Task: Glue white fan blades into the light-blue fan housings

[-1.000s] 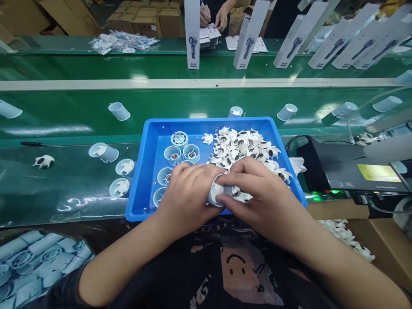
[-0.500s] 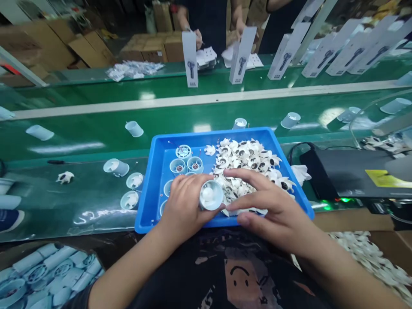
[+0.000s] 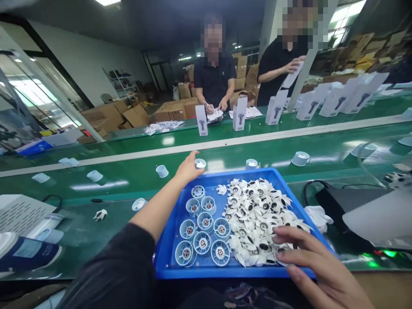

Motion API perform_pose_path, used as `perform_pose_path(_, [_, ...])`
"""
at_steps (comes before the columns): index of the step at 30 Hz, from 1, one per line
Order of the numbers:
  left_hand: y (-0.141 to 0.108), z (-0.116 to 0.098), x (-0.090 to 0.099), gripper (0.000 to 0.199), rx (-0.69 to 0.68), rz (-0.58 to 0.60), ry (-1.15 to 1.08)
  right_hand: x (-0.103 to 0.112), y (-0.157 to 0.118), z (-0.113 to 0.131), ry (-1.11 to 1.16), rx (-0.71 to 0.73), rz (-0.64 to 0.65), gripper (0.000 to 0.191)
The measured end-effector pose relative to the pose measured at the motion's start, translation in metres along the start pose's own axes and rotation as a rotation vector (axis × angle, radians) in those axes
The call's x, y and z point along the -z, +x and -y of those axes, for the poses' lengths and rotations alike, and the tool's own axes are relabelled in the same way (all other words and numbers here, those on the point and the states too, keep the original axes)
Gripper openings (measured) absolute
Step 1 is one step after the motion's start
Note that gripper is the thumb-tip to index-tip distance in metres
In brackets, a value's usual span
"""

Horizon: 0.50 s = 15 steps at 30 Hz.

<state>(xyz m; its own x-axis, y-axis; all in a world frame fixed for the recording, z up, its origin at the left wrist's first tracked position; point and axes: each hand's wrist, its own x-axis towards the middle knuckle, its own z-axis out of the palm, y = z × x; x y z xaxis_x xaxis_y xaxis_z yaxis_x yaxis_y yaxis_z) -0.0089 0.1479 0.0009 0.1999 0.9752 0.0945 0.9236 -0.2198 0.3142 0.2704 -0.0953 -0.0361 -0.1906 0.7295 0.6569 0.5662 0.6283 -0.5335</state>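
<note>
My left hand (image 3: pixel 189 168) reaches past the far edge of the blue tray (image 3: pixel 182 272), its fingers round a light blue cup (image 3: pixel 200 164) with a white piece inside, at the green belt. Over the tray's near right part, my right hand (image 3: pixel 302 257) has its fingers spread and holds nothing. Beneath and beside it lies a heap of white fan wheels (image 3: pixel 257 214). Several light blue round housings (image 3: pixel 202 243) stand on the tray's left side, with spokes and dark red centres showing. A single white fan wheel (image 3: pixel 222 189) lies near the tray's far edge.
More light blue cups (image 3: pixel 162 171) stand or lie along the green belt (image 3: pixel 128 156). White boxes (image 3: pixel 240 113) stand beyond, where two people work. A dark device (image 3: pixel 334 210) is right of the tray. At left are a dark blue cup (image 3: pixel 30 253) and a loose fan wheel (image 3: pixel 100 215).
My left hand has moved from above the tray to the belt with the cup. My right hand has shifted right and nearer. The view has tilted up, showing more of the room.
</note>
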Motion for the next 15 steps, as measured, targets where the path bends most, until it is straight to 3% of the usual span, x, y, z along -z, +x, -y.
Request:
perform_pose_path(5, [0.055, 0.01, -0.02, 0.038, 0.021, 0.096, 0.065, -0.003, -0.001, 0.005, 0.017, 0.009, 0.16, 0.015])
perform_pose_path(9, [0.072, 0.023, -0.014, 0.043, 0.101, 0.116, 0.133, 0.006, -0.009, 0.001, -0.028, 0.002, 0.115, 0.014])
perform_pose_path(12, [0.065, 0.053, 0.003, 0.048, 0.227, 0.046, 0.194, 0.009, -0.016, -0.004, -0.005, -0.02, 0.047, 0.013])
perform_pose_path(15, [0.033, 0.094, 0.015, 0.047, 0.395, -0.018, 0.255, 0.009, -0.02, -0.004, 0.016, -0.05, -0.01, 0.013])
